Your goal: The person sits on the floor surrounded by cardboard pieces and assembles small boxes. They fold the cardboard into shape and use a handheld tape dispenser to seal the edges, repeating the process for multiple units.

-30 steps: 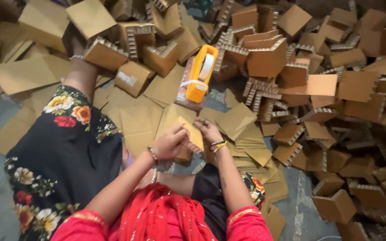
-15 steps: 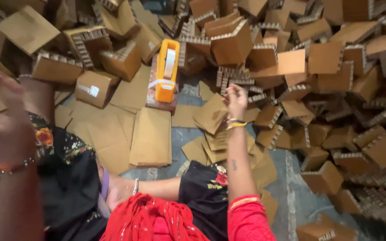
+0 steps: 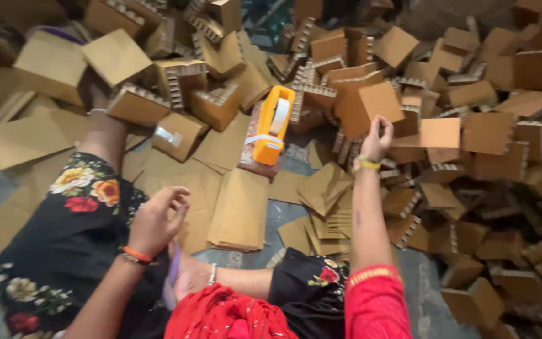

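Now we have our right hand (image 3: 376,135) stretched out to the heap of cardboard corner blocks, its grip pinched on the lower edge of one square cardboard block (image 3: 371,107) that sits at the near side of the pile (image 3: 497,125). Our left hand (image 3: 155,220) hangs loosely curled over our lap, above the floral black cloth (image 3: 64,251), grasping nothing that we can see. Between the two hands a stack of flat cardboard sheets (image 3: 241,210) lies on the floor, and just beyond it rests the orange tape dispenser (image 3: 271,125). To lift the block well, we judge it best to take hold deeper than the edge, thumb on one face and fingers on the other, since the neighbouring blocks touch it and may tumble if it is dragged sideways. A straight pull upward looks safest.
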